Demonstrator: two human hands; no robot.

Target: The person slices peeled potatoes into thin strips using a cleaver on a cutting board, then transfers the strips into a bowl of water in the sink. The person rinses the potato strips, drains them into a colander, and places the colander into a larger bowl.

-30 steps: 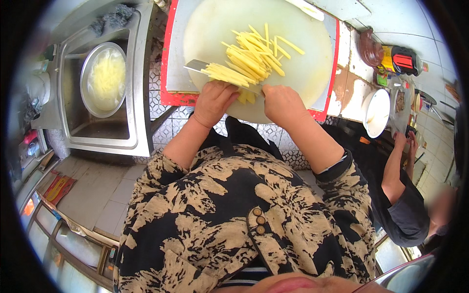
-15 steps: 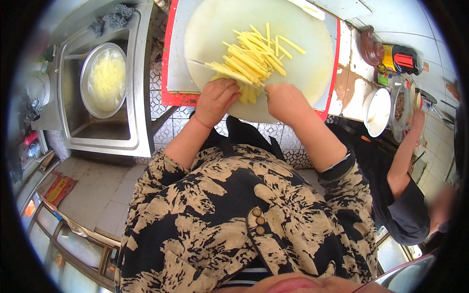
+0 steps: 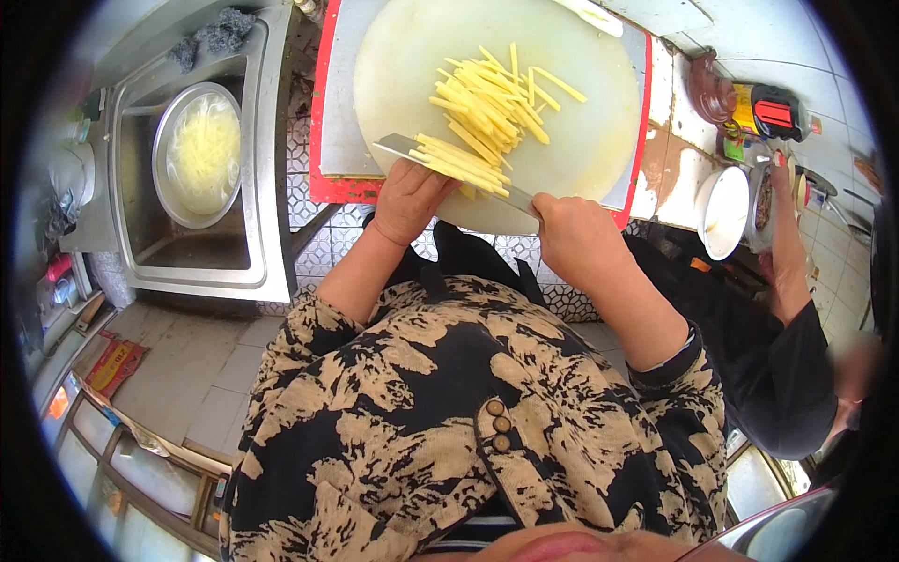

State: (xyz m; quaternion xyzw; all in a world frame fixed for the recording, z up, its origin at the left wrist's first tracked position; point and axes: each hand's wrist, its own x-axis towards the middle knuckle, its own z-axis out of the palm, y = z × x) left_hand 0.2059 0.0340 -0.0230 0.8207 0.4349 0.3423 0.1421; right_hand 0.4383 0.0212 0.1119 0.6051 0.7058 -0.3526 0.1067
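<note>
Right hand (image 3: 573,232), centre frame: gripping the cleaver (image 3: 440,161), blade lying flat and carrying potato strips (image 3: 487,103). Left hand (image 3: 412,199): curled, steadying strips on the round white board (image 3: 581,140). Step: gathering cut strips; next calls for level lifting.

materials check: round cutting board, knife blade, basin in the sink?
Round cutting board: looks like white plastic, matte and uniform with no grain, though pale wood cannot be ruled out. Knife blade, held in the right hand: bare metal, likely steel, grey with a dull sheen. Basin in the sink: shiny thin-rimmed metal, probably stainless steel or aluminium.
</note>
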